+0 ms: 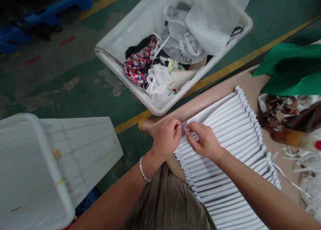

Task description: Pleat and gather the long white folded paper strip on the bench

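Note:
Overlapping white strips (225,136), like cloth or paper, lie in a long row on the tan table in front of me. My left hand (167,135) is at the far left end of the row, thumb and fingers pinched together on the edge of a white strip (194,119). Close beside it, my right hand (204,139) pinches the same end, with a small white bit showing at its fingertips. The fingers cover most of what they grip. Beyond the hands, the strip's loose part lies along the table's raised edge.
A white bin (125,86) holding bags and a patterned cloth stands past the table edge (200,101). Another white bin (56,163) is at left. On the right lie green cloth (296,69), a bottle with a red cap (293,139) and white scraps (311,186).

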A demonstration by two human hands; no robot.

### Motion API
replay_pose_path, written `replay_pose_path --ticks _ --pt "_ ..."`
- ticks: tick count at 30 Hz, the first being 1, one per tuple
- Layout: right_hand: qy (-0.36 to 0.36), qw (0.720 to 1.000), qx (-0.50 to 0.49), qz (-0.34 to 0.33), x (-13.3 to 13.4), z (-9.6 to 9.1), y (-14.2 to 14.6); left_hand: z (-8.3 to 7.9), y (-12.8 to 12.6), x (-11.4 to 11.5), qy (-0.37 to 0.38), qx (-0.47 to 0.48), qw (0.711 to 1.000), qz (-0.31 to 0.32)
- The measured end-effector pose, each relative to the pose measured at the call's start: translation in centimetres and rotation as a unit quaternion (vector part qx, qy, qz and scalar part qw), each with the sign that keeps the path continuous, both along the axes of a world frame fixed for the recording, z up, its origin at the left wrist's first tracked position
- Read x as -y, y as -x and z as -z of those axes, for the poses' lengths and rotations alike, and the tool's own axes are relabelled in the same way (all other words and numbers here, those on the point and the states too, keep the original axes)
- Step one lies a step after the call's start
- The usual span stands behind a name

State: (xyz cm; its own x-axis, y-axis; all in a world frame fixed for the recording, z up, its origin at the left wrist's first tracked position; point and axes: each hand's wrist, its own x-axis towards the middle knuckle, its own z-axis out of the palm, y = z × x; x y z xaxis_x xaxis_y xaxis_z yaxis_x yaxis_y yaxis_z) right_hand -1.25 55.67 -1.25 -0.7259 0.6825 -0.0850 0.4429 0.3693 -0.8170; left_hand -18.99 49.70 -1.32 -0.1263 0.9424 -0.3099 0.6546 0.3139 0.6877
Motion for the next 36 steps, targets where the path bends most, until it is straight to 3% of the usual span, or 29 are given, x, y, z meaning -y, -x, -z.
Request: replay_pose_path --ticks 3,7,14,17,19,22,24,27,30,33,36 --pt "0.019 1.000 -0.003 -0.011 -0.4 -0.2 -0.2 0.9 -0.3 0.0 0.057 0.001 0.998 0.021" --pt "0.088 0.995 -0.048 -0.019 -0.9 -0.9 -1.5 1.7 -0.4 0.1 0.069 -0.001 0.997 0.042" --pt "0.143 0.983 -0.115 0.014 -0.9 -0.9 -3.1 1.2 -0.3 -0.2 0.066 -0.028 0.997 -0.014" --pt "0.112 0.989 -0.091 -0.030 -1.5 -0.6 -2.7 0.6 -0.6 -0.7 0.045 0.006 0.998 -0.033" --pt "0.087 0.992 -0.069 -0.064 -2.0 -0.5 -2.2 0.5 -0.8 -1.1 0.068 0.081 0.993 -0.056" --pt "0.070 0.991 -0.032 -0.107 -2.7 -0.3 -1.2 0.9 -1.1 -1.9 0.149 0.235 0.953 -0.123" --pt "0.068 0.990 -0.009 -0.126 -3.0 -0.2 -0.6 1.3 -1.0 -2.3 0.164 0.283 0.934 -0.145" --pt "0.048 0.987 0.040 -0.149 -3.4 -0.1 -0.1 2.0 -0.9 -2.4 0.168 0.305 0.926 -0.146" --pt "-0.017 0.974 0.149 -0.167 -4.2 0.1 -0.5 2.5 -0.8 -2.1 0.206 0.305 0.914 -0.170" --pt "-0.094 0.948 0.268 -0.142 -5.6 0.6 -1.7 2.8 -0.9 -1.6 0.214 0.271 0.921 -0.180" --pt "-0.140 0.936 0.306 -0.102 -7.1 1.3 -3.0 2.9 -1.0 -1.2 0.187 0.246 0.935 -0.174"
